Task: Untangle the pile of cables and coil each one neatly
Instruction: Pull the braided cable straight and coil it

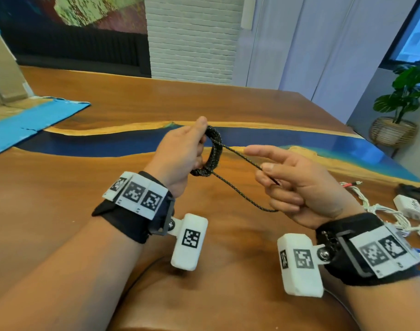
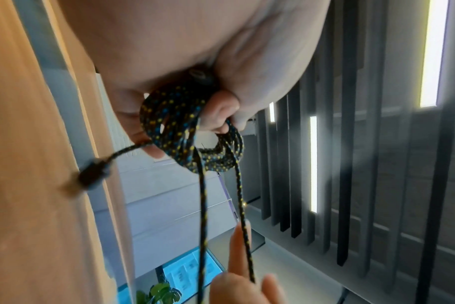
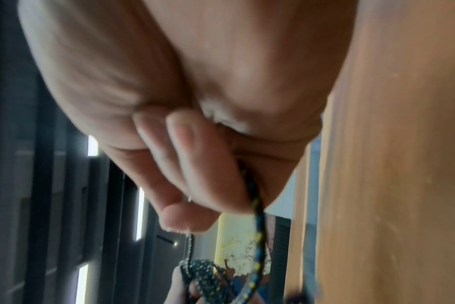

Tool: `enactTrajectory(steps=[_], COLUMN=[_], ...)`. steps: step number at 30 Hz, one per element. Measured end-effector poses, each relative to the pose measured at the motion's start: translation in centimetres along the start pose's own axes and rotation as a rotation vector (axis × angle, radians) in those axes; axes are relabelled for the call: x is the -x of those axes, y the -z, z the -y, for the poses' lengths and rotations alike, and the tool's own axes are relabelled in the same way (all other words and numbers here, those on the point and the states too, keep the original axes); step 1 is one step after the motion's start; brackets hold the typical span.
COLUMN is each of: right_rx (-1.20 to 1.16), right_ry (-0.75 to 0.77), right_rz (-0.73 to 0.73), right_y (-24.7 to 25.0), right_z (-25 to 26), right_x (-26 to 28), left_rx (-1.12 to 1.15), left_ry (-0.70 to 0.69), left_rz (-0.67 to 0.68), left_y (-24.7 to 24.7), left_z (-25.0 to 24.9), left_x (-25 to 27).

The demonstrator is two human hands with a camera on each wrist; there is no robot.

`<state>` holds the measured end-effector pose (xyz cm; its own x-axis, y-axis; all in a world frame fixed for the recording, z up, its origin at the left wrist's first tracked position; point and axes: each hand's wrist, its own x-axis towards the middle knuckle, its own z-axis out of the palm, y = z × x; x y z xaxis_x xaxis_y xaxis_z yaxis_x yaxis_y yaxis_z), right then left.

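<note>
A black braided cable with yellow and blue flecks is partly wound into a small coil [image 1: 212, 151]. My left hand [image 1: 199, 142] grips that coil above the wooden table [image 1: 85, 177], thumb on top. Two strands run from the coil to my right hand [image 1: 271, 174], which pinches the cable between thumb and curled fingers while the index finger points straight out. In the left wrist view the coil [image 2: 185, 135] sits in my left hand [image 2: 221, 111], and its dark plug [image 2: 91, 176] dangles free. The right wrist view shows the strand [image 3: 257, 216] leaving my right hand [image 3: 195, 170].
A tangle of white cables [image 1: 381, 211] with a white charger [image 1: 408, 206] lies at the table's right edge, a dark object [image 1: 412, 188] behind it. An opened blue-lined cardboard box [image 1: 25, 120] lies far left. A potted plant [image 1: 400, 103] stands beyond the right corner.
</note>
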<state>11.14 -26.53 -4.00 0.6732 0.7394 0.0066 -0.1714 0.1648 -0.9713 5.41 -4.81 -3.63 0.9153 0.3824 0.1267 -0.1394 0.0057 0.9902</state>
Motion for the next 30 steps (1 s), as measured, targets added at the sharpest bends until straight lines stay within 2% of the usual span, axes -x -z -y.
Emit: enactTrajectory(steps=[4,9,11,15,19,24,26,30], right_rx=[0.324,0.558,0.580,0.056,0.048,-0.211,-0.115,0.266], right_ry=[0.080,0.257,0.303,0.183,0.189,0.180,0.183,0.178], right_rz=[-0.209,-0.511,-0.598,-0.454,-0.482,-0.416,-0.449,-0.541], right_y=[0.7,1.2,1.1,0.8,1.2,1.2,1.4,1.6], right_z=[-0.1,0.2,0.0,0.4,1.0,1.0,0.9,0.4], right_x=[-0.3,-0.4,-0.6,-0.6,-0.5,-0.4,-0.5,-0.8], left_rx=[0.009,-0.065,-0.114,-0.112,-0.070,-0.061,-0.028,-0.023], left_ry=[-0.013,-0.019,-0.033,0.025,0.063,0.084,0.107,0.094], left_rz=[-0.038,-0.008,-0.025,-0.149,-0.158,-0.138,-0.130,-0.078], left_y=[0.4,-0.4,-0.5,1.2,1.3,0.8,0.7,-0.1], left_z=[0.3,0.7,0.8,0.4,0.6,0.6,0.5,0.6], left_x=[-0.4,-0.2,-0.2,-1.2,-1.5,-1.2,-1.0,-0.5])
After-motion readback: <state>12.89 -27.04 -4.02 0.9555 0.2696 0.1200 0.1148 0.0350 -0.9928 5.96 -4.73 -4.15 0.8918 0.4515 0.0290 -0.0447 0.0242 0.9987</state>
